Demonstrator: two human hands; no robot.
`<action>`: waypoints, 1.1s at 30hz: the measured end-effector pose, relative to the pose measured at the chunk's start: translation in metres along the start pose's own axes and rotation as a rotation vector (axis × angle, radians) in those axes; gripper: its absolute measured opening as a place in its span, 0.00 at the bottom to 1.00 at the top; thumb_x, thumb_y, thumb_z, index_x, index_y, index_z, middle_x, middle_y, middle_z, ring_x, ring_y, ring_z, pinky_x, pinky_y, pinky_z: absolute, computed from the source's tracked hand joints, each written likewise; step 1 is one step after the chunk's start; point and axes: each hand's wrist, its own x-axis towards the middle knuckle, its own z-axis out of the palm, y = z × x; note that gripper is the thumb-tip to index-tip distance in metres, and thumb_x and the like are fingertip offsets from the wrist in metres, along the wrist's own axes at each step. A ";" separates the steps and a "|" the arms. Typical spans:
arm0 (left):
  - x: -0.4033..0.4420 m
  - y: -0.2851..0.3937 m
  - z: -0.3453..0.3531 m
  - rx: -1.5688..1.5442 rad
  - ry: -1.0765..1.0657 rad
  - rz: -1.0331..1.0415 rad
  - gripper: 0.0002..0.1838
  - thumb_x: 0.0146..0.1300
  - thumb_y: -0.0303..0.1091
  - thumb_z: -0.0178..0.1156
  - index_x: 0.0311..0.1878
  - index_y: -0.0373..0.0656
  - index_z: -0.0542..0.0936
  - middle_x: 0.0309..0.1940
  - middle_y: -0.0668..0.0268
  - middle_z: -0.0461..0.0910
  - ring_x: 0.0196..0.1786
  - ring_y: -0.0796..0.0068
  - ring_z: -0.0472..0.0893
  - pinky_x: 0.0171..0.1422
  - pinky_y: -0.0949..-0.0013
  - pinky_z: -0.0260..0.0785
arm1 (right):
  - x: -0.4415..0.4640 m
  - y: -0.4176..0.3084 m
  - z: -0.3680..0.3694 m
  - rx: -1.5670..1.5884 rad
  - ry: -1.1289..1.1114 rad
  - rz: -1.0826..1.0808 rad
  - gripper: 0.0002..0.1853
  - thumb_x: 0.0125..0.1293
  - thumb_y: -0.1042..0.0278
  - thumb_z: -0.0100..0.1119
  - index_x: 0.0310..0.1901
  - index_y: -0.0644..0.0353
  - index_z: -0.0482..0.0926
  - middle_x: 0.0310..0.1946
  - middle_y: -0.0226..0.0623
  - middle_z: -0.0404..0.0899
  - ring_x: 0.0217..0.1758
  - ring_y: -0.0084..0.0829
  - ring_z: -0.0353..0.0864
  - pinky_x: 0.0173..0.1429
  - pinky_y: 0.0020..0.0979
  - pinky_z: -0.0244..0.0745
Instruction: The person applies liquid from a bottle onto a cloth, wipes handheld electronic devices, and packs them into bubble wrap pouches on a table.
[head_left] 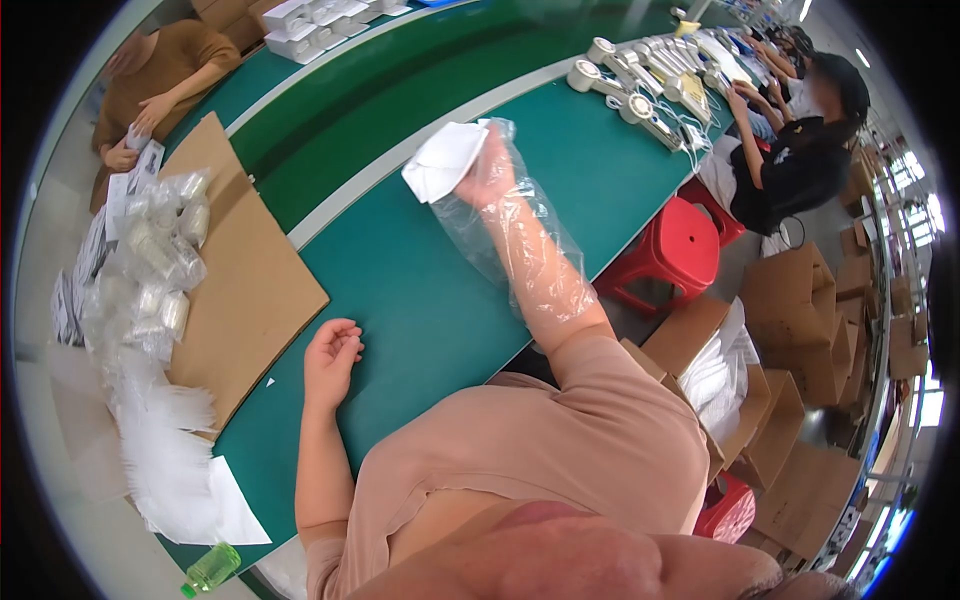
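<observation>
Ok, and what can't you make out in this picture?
- Head view: fingers of the right hand, partly obscured by the flat white piece and the glossy clear plastic bag.
- Head view: print on the white paper sheets, too small to read.
- Head view: lower contents of the open brown cardboard box, covered by white plastic-wrapped items.
- Head view: top of the brown-shirted co-worker, cut off by the black lens border.

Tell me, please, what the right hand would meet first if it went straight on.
The right hand would probably meet the nearer pale rail, though it might pass above; depth is unclear.
</observation>
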 end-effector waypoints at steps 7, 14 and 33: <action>-0.001 -0.001 -0.002 0.002 0.000 0.017 0.10 0.60 0.23 0.53 0.45 0.38 0.73 0.37 0.69 0.75 0.35 0.83 0.74 0.37 0.80 0.68 | 0.004 -0.003 -0.009 0.045 -0.014 -0.095 0.42 0.61 0.29 0.31 0.63 0.60 0.56 0.64 0.43 0.58 0.66 0.45 0.57 0.69 0.48 0.50; -0.001 0.000 -0.002 -0.027 0.011 -0.014 0.09 0.60 0.23 0.53 0.45 0.38 0.73 0.36 0.70 0.75 0.35 0.84 0.74 0.37 0.80 0.68 | -0.008 -0.003 0.009 0.158 -0.242 0.005 0.54 0.49 0.20 0.39 0.65 0.62 0.51 0.66 0.46 0.52 0.68 0.48 0.52 0.70 0.52 0.45; -0.002 0.001 -0.002 0.001 -0.047 -0.001 0.09 0.60 0.23 0.53 0.44 0.36 0.73 0.35 0.68 0.75 0.36 0.84 0.74 0.38 0.80 0.68 | 0.008 -0.022 -0.019 -0.406 0.353 -0.163 0.32 0.57 0.51 0.62 0.57 0.59 0.63 0.52 0.47 0.69 0.44 0.35 0.74 0.41 0.28 0.71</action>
